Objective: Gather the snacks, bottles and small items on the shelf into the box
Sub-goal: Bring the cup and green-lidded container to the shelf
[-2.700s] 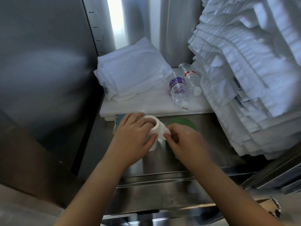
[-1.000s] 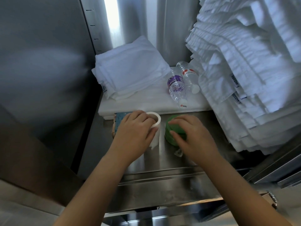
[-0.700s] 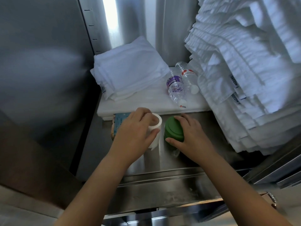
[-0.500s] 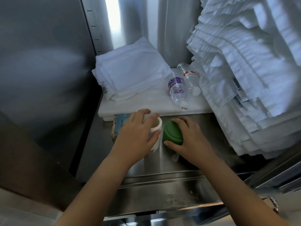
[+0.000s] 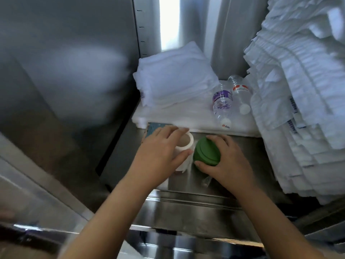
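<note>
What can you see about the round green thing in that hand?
The round green lid looks like matte plastic, with a stepped ring around its top. It is tilted toward the camera over the steel shelf. The right hand grips it, fingers over its far edge, thumb at its near edge. A white roll is close beside it.

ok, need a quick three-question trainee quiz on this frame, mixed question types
1. True or false: the purple-label bottle and the red-label bottle both lie on their sides.
2. The left hand grips: A) the white roll B) a box C) a towel.
3. Which hand holds the green round item?
Key: 1 true; 2 A; 3 the right hand.
</note>
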